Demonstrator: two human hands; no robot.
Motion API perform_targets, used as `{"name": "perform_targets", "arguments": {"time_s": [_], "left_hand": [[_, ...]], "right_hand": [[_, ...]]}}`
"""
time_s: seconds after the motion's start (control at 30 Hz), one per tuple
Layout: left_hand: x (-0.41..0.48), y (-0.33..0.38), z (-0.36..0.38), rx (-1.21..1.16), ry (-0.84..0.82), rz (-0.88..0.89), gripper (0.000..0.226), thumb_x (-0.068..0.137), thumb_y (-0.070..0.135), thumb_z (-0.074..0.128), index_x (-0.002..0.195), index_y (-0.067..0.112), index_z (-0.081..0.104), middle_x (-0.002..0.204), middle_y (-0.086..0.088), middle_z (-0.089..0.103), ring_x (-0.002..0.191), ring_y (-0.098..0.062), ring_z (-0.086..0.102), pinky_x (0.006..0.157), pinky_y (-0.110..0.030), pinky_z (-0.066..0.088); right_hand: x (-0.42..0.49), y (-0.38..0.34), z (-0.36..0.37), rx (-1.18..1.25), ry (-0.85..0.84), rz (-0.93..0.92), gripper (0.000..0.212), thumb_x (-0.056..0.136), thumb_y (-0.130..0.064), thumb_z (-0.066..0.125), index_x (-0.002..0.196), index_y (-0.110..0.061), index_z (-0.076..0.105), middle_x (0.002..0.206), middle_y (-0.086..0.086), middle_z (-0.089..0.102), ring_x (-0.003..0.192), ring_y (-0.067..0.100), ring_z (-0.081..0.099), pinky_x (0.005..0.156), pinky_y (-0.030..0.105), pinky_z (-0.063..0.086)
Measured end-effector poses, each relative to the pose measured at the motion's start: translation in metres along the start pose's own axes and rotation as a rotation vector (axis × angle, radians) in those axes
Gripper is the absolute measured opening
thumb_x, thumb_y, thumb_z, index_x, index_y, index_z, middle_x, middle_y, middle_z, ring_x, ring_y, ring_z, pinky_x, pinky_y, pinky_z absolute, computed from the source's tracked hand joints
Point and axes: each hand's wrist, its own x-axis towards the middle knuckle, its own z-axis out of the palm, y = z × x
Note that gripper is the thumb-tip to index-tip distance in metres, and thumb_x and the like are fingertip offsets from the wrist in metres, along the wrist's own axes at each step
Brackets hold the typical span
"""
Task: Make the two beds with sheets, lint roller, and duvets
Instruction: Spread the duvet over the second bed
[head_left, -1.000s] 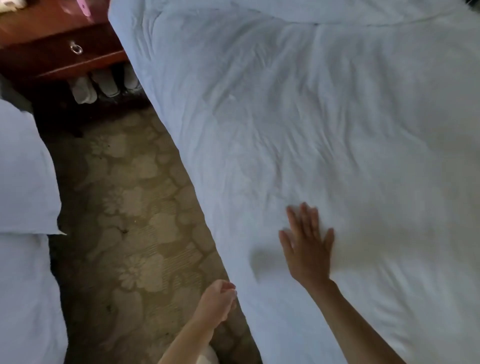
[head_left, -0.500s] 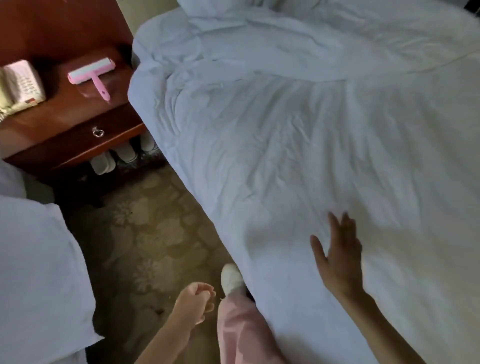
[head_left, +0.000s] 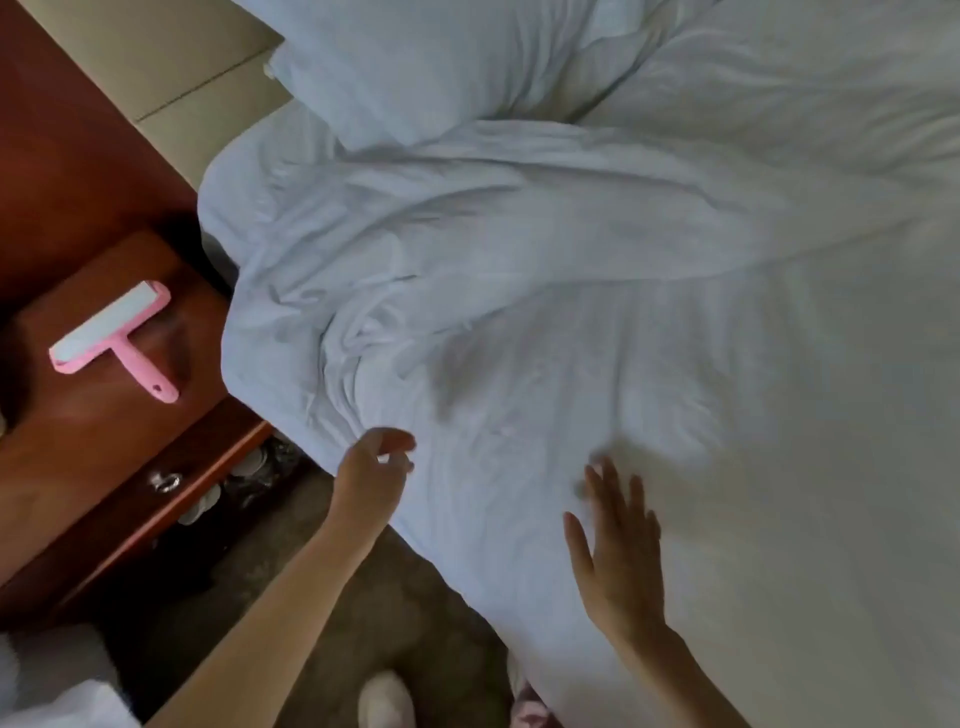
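- the left hand (head_left: 376, 470) reaches toward the near side edge of the white duvet (head_left: 545, 322), fingers loosely curled and holding nothing, just at the cloth.
- a bunched ridge of wrinkles lies just ahead of that hand, its long axis running away toward the pillow (head_left: 415, 73).
- the right hand (head_left: 615, 551) is spread wide and flat on smoother duvet, to the right of the left hand.
- the left hand is nearer the wrinkles.
- the pink lint roller (head_left: 117, 338) lies well left of both hands on the nightstand (head_left: 93, 441).
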Motion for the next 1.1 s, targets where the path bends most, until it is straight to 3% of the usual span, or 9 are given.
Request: {"name": "perform_targets", "arguments": {"time_s": [0.07, 0.17, 0.3, 0.43, 0.67, 0.83, 0.97, 1.0, 1.1], "left_hand": [[0.037, 0.022, -0.019, 0.072, 0.118, 0.127, 0.027, 0.093, 0.0, 0.042, 0.099, 0.018, 0.061, 0.106, -0.002, 0.063, 0.086, -0.025, 0.063, 0.06, -0.022, 0.043], [0.1, 0.054, -0.052, 0.152, 0.274, 0.317, 0.028, 0.092, 0.002, 0.047, 0.117, 0.012, 0.056, 0.123, -0.007, 0.053, 0.102, -0.021, 0.056, 0.086, -0.028, 0.045], [0.188, 0.078, -0.098, 0.268, 0.336, 0.217, 0.056, 0.088, 0.021, 0.061, 0.139, 0.013, 0.039, 0.142, -0.019, 0.035, 0.131, -0.035, 0.034, 0.111, -0.046, 0.029], [0.24, 0.083, -0.123, 0.232, 0.009, 0.008, 0.092, 0.085, 0.041, 0.066, 0.152, 0.019, 0.007, 0.155, -0.011, 0.021, 0.14, -0.032, 0.024, 0.11, -0.042, 0.026], [0.253, 0.074, -0.11, 0.237, -0.201, -0.03, 0.058, 0.077, 0.029, 0.077, 0.12, -0.004, 0.056, 0.114, -0.02, 0.062, 0.097, -0.034, 0.059, 0.085, -0.041, 0.048], [0.226, 0.08, -0.105, 0.288, -0.115, 0.128, 0.106, 0.043, 0.048, 0.071, 0.133, 0.002, 0.041, 0.126, -0.017, 0.049, 0.121, -0.036, 0.044, 0.096, -0.041, 0.04], [0.202, 0.07, -0.105, 0.169, -0.211, 0.258, 0.042, 0.065, 0.024, 0.083, 0.094, 0.015, 0.054, 0.093, -0.005, 0.058, 0.103, -0.033, 0.055, 0.086, -0.039, 0.043], [0.196, 0.064, -0.104, 0.15, -0.235, 0.277, 0.035, 0.073, 0.018, 0.08, 0.097, 0.016, 0.056, 0.094, -0.004, 0.059, 0.102, -0.031, 0.056, 0.086, -0.037, 0.042], [0.166, 0.048, -0.098, 0.154, -0.252, 0.346, 0.068, 0.073, 0.029, 0.08, 0.129, 0.014, 0.045, 0.115, -0.002, 0.057, 0.11, -0.023, 0.053, 0.095, -0.037, 0.042]], "right_hand": [[0.034, -0.038, -0.001, 0.003, 0.052, -0.134, 0.057, 0.098, -0.048, 0.017, 0.148, -0.022, 0.027, 0.157, 0.001, 0.021, 0.145, 0.024, 0.016, 0.109, 0.045, 0.022], [0.08, -0.081, 0.002, 0.02, 0.009, -0.198, 0.059, 0.094, -0.048, 0.014, 0.15, -0.03, 0.014, 0.159, -0.004, 0.005, 0.146, 0.014, 0.0, 0.113, 0.036, 0.008], [0.104, -0.075, 0.019, -0.088, -0.215, -0.019, 0.084, 0.072, -0.058, -0.004, 0.151, -0.03, 0.005, 0.159, -0.006, -0.004, 0.147, 0.012, -0.005, 0.116, 0.032, 0.004], [0.115, -0.073, 0.025, -0.121, -0.329, 0.084, 0.066, 0.095, -0.047, 0.034, 0.151, -0.029, 0.005, 0.159, -0.006, -0.006, 0.146, 0.01, -0.006, 0.117, 0.031, 0.007], [0.113, -0.103, 0.034, -0.13, -0.293, 0.244, 0.071, 0.097, -0.039, 0.041, 0.151, -0.027, -0.003, 0.158, -0.005, -0.017, 0.146, 0.011, -0.012, 0.117, 0.034, 0.002], [0.119, -0.109, 0.03, -0.11, -0.319, 0.281, 0.072, 0.096, -0.038, 0.043, 0.151, -0.028, -0.003, 0.158, -0.007, -0.017, 0.145, 0.01, -0.013, 0.117, 0.034, 0.001], [0.116, -0.111, 0.024, -0.066, -0.359, 0.27, 0.075, 0.096, -0.038, 0.045, 0.151, -0.026, -0.004, 0.158, -0.007, -0.017, 0.145, 0.01, -0.012, 0.117, 0.035, 0.001], [0.113, -0.111, 0.022, -0.035, -0.37, 0.266, 0.074, 0.096, -0.038, 0.045, 0.151, -0.027, -0.003, 0.158, -0.007, -0.015, 0.146, 0.01, -0.011, 0.117, 0.036, 0.001], [0.094, -0.116, 0.011, 0.107, -0.383, 0.251, 0.065, 0.098, -0.038, 0.041, 0.152, -0.029, 0.005, 0.159, -0.008, -0.005, 0.146, 0.009, -0.002, 0.117, 0.034, 0.005]]}}
